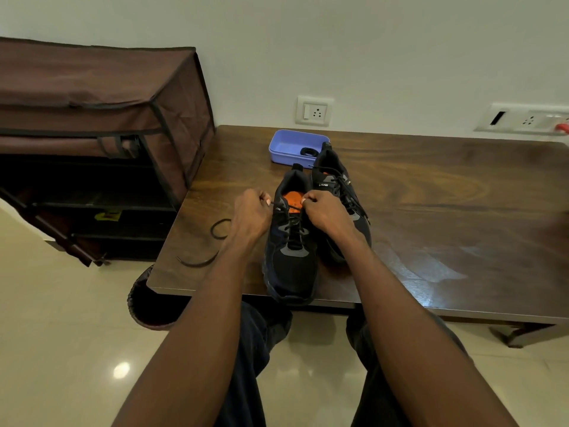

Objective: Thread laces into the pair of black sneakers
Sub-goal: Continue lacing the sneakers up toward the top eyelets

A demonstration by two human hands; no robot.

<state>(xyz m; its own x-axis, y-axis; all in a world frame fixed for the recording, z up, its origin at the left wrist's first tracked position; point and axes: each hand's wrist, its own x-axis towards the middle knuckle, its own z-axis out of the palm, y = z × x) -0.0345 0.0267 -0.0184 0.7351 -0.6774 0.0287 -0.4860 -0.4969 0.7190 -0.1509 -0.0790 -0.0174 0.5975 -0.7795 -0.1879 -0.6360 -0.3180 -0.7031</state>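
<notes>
Near sneaker [292, 241] at table [431, 211] front edge, toe toward 6 o'clock; second sneaker [338, 192] touching it at 1 o'clock. Left hand [251, 215] and right hand [323, 212] each pinching black lace [294, 208] at top eyelets. Lavender tray [295, 146] at 12 o'clock, holding small black ring [309, 151].

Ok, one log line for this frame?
left hand pinches lace end | right hand pinches lace end | near sneaker mid-lacing | far sneaker laced

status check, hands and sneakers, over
Left hand and right hand both pinch lace ends. Near sneaker part-laced, far sneaker laced. Nothing in the way.
</notes>
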